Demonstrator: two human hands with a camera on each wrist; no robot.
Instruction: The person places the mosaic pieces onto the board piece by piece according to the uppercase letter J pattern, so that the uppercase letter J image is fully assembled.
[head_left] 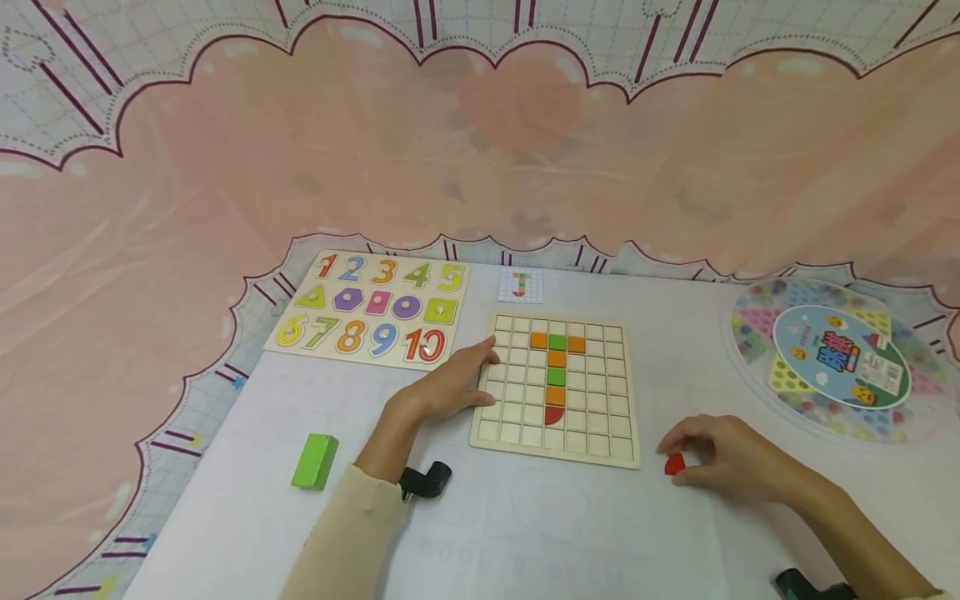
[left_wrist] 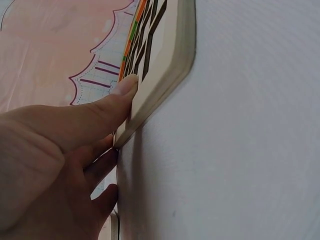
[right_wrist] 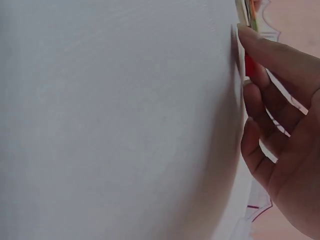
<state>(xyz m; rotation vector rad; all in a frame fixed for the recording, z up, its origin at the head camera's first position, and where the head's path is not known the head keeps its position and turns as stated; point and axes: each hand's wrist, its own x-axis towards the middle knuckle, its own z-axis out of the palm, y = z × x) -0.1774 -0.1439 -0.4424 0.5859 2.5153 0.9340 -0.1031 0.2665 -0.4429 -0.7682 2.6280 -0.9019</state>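
Observation:
A wooden grid board [head_left: 556,389] lies mid-table with orange, green and red tiles set in a T-like column. My left hand [head_left: 450,385] rests flat against its left edge, fingers straight; the left wrist view shows the fingers [left_wrist: 100,112] touching the board's rim [left_wrist: 165,75]. To the right of the board, my right hand [head_left: 723,457] pinches a small red piece [head_left: 674,464] on the table; the same red piece [right_wrist: 250,65] shows behind the fingertips in the right wrist view.
A number and shape puzzle board [head_left: 375,308] lies at the back left. A small pattern card [head_left: 521,285] sits behind the grid board. A green block [head_left: 315,461] lies at the front left, and a round clear tray [head_left: 836,358] stands at the right.

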